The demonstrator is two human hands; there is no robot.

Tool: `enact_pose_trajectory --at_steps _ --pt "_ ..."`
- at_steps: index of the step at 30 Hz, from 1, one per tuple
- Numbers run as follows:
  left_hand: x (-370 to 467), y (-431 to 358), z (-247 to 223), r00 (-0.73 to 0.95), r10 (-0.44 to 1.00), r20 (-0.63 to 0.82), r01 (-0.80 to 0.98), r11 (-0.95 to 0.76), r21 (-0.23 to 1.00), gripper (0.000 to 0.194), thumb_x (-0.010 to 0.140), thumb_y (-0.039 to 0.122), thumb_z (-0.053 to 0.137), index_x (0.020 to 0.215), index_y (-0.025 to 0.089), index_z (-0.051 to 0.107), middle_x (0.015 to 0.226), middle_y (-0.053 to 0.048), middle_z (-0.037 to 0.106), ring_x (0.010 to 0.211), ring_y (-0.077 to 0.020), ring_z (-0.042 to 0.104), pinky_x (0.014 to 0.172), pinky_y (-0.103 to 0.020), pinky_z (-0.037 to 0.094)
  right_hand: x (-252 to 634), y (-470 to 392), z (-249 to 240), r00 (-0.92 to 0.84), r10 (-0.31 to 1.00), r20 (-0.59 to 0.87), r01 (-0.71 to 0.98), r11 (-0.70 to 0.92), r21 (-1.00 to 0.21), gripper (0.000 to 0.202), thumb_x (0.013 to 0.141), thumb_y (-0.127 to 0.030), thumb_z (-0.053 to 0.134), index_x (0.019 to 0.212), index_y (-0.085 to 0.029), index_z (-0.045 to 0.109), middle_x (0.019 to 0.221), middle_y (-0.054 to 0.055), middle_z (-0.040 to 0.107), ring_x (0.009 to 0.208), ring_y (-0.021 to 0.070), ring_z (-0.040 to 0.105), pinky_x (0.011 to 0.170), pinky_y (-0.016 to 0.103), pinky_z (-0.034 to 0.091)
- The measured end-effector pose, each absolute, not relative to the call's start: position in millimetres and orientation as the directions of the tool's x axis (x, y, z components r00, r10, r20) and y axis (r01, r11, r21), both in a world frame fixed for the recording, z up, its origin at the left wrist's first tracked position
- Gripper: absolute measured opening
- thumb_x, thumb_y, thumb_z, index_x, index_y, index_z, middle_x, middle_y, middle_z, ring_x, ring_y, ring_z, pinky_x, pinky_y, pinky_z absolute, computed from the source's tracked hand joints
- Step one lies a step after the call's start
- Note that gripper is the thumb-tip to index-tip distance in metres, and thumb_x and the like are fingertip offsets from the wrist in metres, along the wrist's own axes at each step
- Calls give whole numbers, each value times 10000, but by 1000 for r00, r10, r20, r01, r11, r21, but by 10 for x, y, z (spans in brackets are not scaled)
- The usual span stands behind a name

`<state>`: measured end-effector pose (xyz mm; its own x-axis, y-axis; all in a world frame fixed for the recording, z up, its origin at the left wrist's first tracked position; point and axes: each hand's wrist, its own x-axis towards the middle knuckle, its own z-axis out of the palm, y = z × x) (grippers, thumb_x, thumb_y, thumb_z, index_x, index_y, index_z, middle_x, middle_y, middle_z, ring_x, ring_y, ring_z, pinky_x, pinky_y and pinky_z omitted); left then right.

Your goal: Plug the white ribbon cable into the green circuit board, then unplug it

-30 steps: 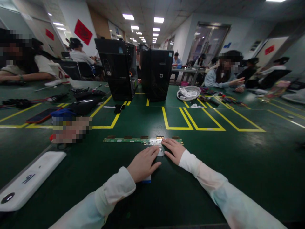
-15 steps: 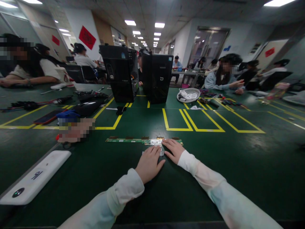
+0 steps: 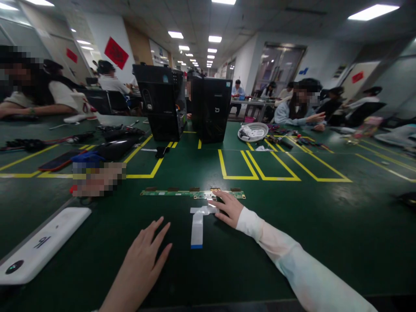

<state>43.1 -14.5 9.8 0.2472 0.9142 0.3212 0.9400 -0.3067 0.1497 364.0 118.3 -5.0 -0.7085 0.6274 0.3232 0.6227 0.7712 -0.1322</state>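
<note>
- The circuit board (image 3: 185, 193) lies lengthwise on the tabletop (image 3: 260, 268); the white ribbon cable (image 3: 196, 232) lies bent on the board's near side, its blue end pointing away from it.
- The right hand (image 3: 227, 209) is spread over the board's right part, fingertips at the board and the cable's upper bend; how hard they press, I cannot tell.
- The left hand (image 3: 144, 251) is empty and loosely spread, well apart from the board on its near side.
- Steadying this well probably calls for light, flat fingertips, keeping the cable square to the board and avoiding sharp creases or sideways tugs.
- Half a second ago the left hand covered the cable beside the board; now it is away and the cable's long strip shows. The right hand stays by the board.
</note>
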Motion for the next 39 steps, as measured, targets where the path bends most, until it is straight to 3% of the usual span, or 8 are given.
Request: enact_pose_trajectory --at_steps 5,18,26,32,39 --pt "124 -238 -174 146 917 371 972 -204 120 509 938 476 371 1330 214 561 1422 -116 530 1301 -322 501 1069 -565 406 3571 1132 -8 -691 677 253 667 732 -140 515 936 -524 479 1372 -260 552 1473 150 396 1345 315 380 1067 532 372" --pt "235 -6 -52 119 927 357 974 -178 139 513 941 444 369 1307 150 576 1374 -131 574 1290 -308 513 1085 -533 394 3649 1219 -142 -695 646 316 644 754 -128 487 939 -497 483 1337 -239 592 1428 157 462 1307 309 438 1050 512 403" --pt "241 -15 -52 132 909 395 971 -199 135 509 949 438 352 1286 138 587 1363 -135 582 1276 -302 526 1077 -521 407 4424 896 -183 -661 655 366 649 744 -160 466 975 -471 396 1332 -244 592 1434 149 461 1308 288 450 1047 495 424" --pt "240 -13 -71 126 910 395 974 -189 125 518 943 454 363 1287 138 587 1363 -139 582 1276 -313 524 1078 -526 402 5569 405 -245 -467 796 384 823 551 -141 476 984 -466 358 1331 -244 597 1413 137 498 1295 277 484 1043 476 448" --pt "246 -27 -58 136 911 389 974 -196 117 524 954 471 346 1299 147 572 1376 -143 567 1288 -312 511 1083 -522 397 6607 -112 -374 -140 918 371 977 189 -101 672 916 -664 296 1223 -201 674 1318 143 583 1221 316 557 1008 501 483"
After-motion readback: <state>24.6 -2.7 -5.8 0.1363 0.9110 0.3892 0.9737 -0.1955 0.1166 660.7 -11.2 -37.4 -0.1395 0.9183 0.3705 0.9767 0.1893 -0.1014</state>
